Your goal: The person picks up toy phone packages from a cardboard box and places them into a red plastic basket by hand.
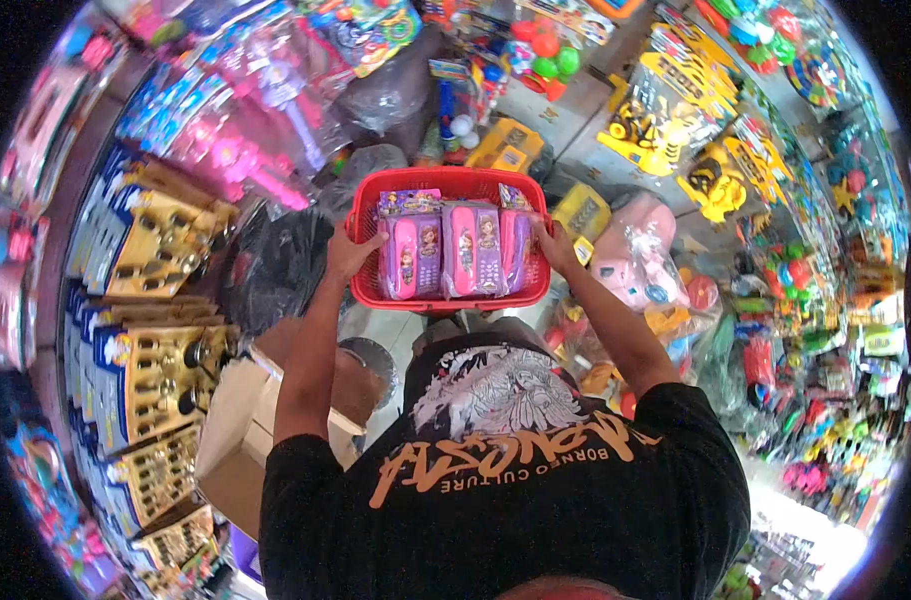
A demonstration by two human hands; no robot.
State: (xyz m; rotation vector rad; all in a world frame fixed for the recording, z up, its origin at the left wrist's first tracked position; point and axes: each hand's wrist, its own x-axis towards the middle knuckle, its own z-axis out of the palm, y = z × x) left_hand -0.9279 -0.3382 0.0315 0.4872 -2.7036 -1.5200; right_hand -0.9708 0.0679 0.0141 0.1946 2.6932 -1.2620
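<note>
A red plastic basket (445, 178) is held in front of my body, level between both hands. Inside stand several packaged toy telephones (473, 250), pink and purple, in clear wrap with printed header cards. My left hand (353, 250) grips the basket's left rim, its thumb over the edge by the nearest package. On the opposite side my right hand (561, 246) is closed round the right rim, thumb reaching inward. The fingers under or outside the rim are mostly hidden on both sides.
Carded gold-coloured toy sets (170, 240) hang at left above an open cardboard box (240, 440). Pink toy packs (245, 160) hang at upper left. Yellow truck toys (655, 125) hang at upper right. A pink wrapped toy (630, 250) and black plastic bags (275, 265) flank the basket.
</note>
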